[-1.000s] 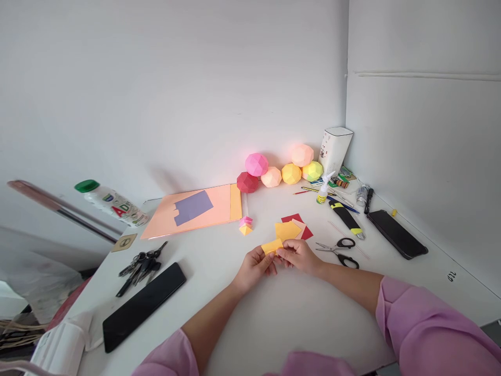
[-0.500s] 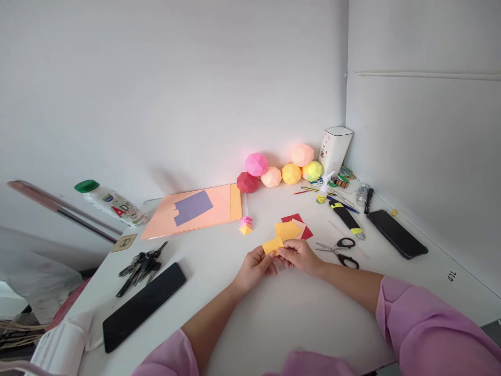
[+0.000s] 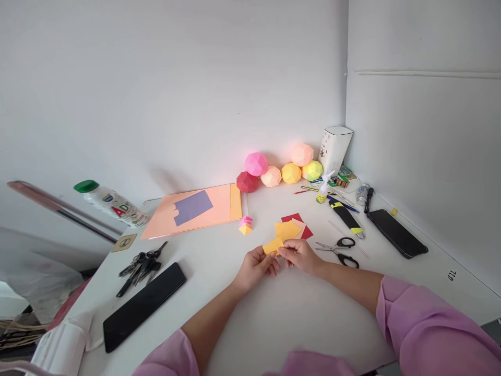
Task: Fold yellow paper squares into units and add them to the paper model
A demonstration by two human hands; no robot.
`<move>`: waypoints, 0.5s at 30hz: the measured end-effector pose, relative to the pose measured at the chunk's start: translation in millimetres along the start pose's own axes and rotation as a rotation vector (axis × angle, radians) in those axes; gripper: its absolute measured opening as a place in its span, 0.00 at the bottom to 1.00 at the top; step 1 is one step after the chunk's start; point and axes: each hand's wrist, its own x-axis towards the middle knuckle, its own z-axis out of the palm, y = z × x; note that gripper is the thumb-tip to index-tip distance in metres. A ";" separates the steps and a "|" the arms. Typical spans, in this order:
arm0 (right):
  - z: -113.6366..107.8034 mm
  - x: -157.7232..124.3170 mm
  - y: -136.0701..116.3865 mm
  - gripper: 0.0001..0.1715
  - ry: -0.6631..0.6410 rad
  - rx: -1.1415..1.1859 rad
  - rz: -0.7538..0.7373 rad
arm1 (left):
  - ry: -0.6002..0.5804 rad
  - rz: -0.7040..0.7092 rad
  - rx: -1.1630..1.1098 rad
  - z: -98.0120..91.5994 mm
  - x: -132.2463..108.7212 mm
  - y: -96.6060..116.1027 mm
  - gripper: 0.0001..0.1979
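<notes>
A small piece of yellow paper [image 3: 273,245] is held between my two hands over the white table. My left hand [image 3: 254,265] pinches its left and lower edge, thumb in front. The thumb and fingers of my right hand [image 3: 301,255] close on its right end. Just beyond lie loose sheets: a larger yellow paper [image 3: 287,230], a peach paper [image 3: 300,226] and a dark red paper [image 3: 307,233], overlapping. Small folded pink and yellow paper pieces [image 3: 246,225] sit to the left of them. Scissors [image 3: 340,251] with black handles rest right of my right hand.
Several faceted paper balls [image 3: 271,176] line the back wall. Peach sheets [image 3: 160,219] bear a purple cutout [image 3: 193,208]. Keys [image 3: 141,265] and a black phone [image 3: 144,307] lie left; a glue bottle [image 3: 322,192], box cutter [image 3: 346,219] and black case [image 3: 397,233] lie right.
The yellow paper has tilted very slightly in my fingers. Both hands keep their place and grip, and the things on the table have not moved.
</notes>
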 end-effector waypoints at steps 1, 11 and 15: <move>0.1 -0.3 -0.6 0.18 0.002 -0.001 0.005 | 0.002 -0.004 0.006 0.1 -0.2 0.2 0.17; -0.3 -2.3 -5.4 0.19 -0.022 -0.014 0.010 | -0.036 -0.002 0.014 0.2 -1.5 2.2 0.15; -0.9 -2.8 -9.5 0.21 -0.041 0.011 0.019 | -0.038 0.013 0.025 -0.6 -1.7 2.4 0.15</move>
